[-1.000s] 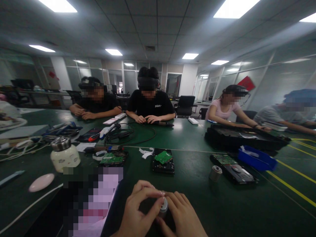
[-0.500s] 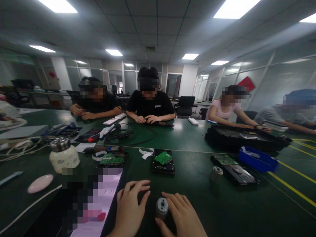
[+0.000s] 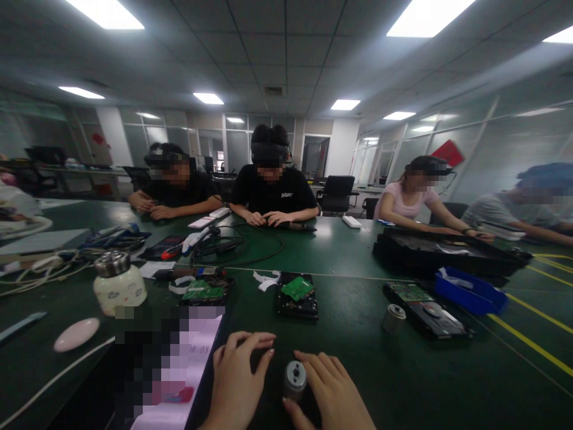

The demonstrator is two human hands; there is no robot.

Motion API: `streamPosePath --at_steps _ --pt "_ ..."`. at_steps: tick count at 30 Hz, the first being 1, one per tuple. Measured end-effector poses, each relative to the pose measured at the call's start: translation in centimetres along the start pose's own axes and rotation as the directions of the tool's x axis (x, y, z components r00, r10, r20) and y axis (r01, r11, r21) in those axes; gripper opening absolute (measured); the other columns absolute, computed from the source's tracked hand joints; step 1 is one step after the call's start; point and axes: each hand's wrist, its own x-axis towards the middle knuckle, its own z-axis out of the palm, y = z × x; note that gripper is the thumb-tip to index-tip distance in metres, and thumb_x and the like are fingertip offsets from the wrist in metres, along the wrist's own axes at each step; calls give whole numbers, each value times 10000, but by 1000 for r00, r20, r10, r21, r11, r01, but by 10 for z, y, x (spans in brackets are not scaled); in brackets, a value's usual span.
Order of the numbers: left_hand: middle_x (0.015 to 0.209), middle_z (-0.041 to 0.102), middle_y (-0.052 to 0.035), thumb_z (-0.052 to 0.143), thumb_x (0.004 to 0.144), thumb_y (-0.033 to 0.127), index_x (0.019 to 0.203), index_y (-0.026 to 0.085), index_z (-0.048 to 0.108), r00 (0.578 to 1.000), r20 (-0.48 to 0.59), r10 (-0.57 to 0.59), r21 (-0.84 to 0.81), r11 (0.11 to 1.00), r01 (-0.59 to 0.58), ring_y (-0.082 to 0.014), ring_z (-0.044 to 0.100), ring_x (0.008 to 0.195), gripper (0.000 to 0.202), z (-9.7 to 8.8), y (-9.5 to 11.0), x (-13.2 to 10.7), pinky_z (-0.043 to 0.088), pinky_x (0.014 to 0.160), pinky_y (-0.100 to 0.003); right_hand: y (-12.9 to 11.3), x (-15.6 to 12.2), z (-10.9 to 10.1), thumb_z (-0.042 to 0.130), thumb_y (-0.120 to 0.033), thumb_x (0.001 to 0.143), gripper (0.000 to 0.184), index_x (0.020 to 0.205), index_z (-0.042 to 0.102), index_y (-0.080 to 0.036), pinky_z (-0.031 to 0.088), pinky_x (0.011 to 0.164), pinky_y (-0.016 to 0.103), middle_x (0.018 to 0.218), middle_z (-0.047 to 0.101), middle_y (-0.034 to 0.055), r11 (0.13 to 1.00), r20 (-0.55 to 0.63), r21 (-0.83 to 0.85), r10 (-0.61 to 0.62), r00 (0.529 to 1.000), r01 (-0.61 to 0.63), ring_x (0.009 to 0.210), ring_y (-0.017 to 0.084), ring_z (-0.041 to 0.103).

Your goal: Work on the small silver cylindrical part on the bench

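Observation:
Upright on the table stands a small silver metal cylinder point(image 3: 295, 376), which looks like a small electric motor, with a dark centre and holes on its top. The thumb and index finger of my right hand point(image 3: 335, 387) curve around its right side and touch it. Just left of it, my left hand point(image 3: 239, 376) rests with thumb and fingers apart and nothing between them. A hard drive point(image 3: 298, 304) with a green circuit board point(image 3: 297, 289) lies beyond my hands. Another metal cylinder point(image 3: 394, 319) stands to the right, beside a second hard drive point(image 3: 439, 316).
A phone or tablet screen point(image 3: 201, 346) lies left of my left hand, near a cream jar point(image 3: 120, 289) and a pink oval object point(image 3: 76, 334). Right are a blue bin point(image 3: 472, 292) and a black tray point(image 3: 385, 251). Cables point(image 3: 219, 248) lie ahead; several people sit across the table.
The view has shifted slightly, so everything sits a little lower. Both hands and the metal cylinder keep nearly the same positions relative to each other.

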Motion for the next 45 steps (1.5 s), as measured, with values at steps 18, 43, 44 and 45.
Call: streamPosePath --at_steps 18,43,44,45 --pt "873 686 -25 583 744 109 851 238 680 999 15 -48 -87 995 49 -225 632 848 194 1 1 2 435 822 -384 -6 1 -8 565 -415 818 414 1130 639 -152 435 955 497 1221 625 103 998 78 36 50 996 -53 1077 318 589" --pt "887 692 -49 600 777 254 844 240 694 1000 -23 -5 -167 986 1 -268 654 861 117 4 -3 2 468 833 -484 -7 2 -11 569 -439 810 444 1137 634 -146 434 947 495 1225 621 109 996 126 45 65 990 -71 1074 326 581" --pt "883 698 -50 600 782 264 819 232 687 999 -41 8 -222 975 -17 -264 660 862 100 4 -2 2 480 834 -475 -7 3 -10 569 -439 808 445 1135 636 -145 433 949 498 1226 620 111 997 133 38 68 989 -74 1077 330 580" --pt "881 705 -49 597 788 262 790 227 676 998 -59 32 -283 958 -48 -258 666 870 87 4 0 1 494 835 -458 -7 3 -10 568 -434 807 444 1136 636 -144 431 951 500 1229 618 112 997 138 34 71 988 -76 1082 333 577"
